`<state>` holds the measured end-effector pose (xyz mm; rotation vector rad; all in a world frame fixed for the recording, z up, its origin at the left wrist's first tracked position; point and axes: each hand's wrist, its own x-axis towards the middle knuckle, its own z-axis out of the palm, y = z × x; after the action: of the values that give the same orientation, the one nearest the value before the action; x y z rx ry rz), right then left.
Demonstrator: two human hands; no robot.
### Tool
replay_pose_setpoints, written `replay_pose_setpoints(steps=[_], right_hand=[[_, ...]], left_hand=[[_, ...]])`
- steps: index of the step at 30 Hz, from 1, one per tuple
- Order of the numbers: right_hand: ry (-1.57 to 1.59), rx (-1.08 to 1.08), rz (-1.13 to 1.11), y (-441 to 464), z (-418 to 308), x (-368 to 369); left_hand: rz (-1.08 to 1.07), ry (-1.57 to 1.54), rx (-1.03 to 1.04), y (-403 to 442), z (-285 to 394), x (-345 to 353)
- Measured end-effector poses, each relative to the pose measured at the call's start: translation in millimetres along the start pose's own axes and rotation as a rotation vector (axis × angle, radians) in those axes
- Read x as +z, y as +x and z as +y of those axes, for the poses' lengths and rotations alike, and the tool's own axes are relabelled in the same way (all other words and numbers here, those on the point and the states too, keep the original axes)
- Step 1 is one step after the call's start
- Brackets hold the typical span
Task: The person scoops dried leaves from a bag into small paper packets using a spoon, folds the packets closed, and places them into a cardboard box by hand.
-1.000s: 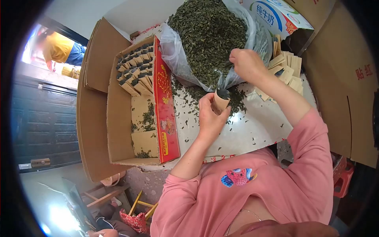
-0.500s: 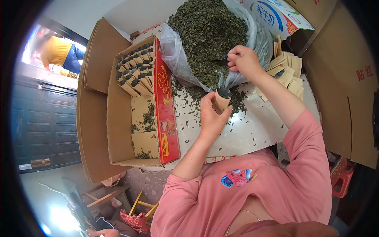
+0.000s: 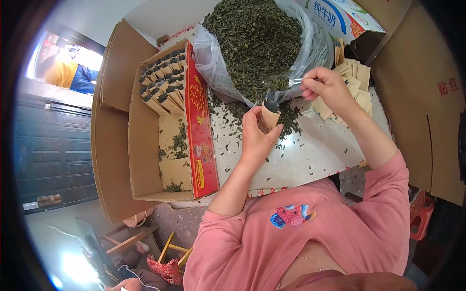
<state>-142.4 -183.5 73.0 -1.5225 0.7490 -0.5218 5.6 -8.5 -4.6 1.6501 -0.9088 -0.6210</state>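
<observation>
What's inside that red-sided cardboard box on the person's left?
In the box, paper packets with dark tops stand packed at the far end; loose leaves lie on the nearer floor. Whatever lies beneath the packets is covered.

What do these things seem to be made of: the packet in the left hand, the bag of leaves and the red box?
Packet: probably paper, from its dull tan outside; its dark inner material is unclear.
Bag: apparently thin plastic, slightly glossy, as it is see-through and wrinkled.
Box: likely cardboard, with matt brown inner walls and a printed red side.
</observation>
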Motion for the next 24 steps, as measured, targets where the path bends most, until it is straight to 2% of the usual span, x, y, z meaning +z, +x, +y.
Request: replay_pose_setpoints(steps=[5,9,11,12,14,20,24], right_hand=[[-0.064,-0.053,-0.161,-13.8,-10.2,-12.4],[-0.186,-0.143,-0.197,-21.1,-19.7,-7.0],[-0.478,-0.275,-0.212,-24.5,-23.9,-1.8],[-0.477,-0.275,-0.211,-26.3,-24.6,1.2],[-0.77,-0.615,-0.193,-30.2,-25.7,6.9],[-1.063,-0.851,-0.209,-42.7,-36.1,16.8],[-1.095,-0.883,-0.178,-47.0,-46.5,14.8]], left_hand=[[-0.047,0.059,-0.021,0.1,6.3,1.7],[-0.045,0.072,0.003,-1.0,5.1,4.8],[-0.046,0.116,0.028,-2.1,9.0,5.3],[-0.046,0.117,0.028,-2.8,10.1,5.7],[-0.035,0.165,0.023,-4.1,11.2,7.0],[-0.015,0.065,0.045,-5.1,-7.5,11.1],[-0.006,0.057,0.027,-7.9,-0.6,7.7]])
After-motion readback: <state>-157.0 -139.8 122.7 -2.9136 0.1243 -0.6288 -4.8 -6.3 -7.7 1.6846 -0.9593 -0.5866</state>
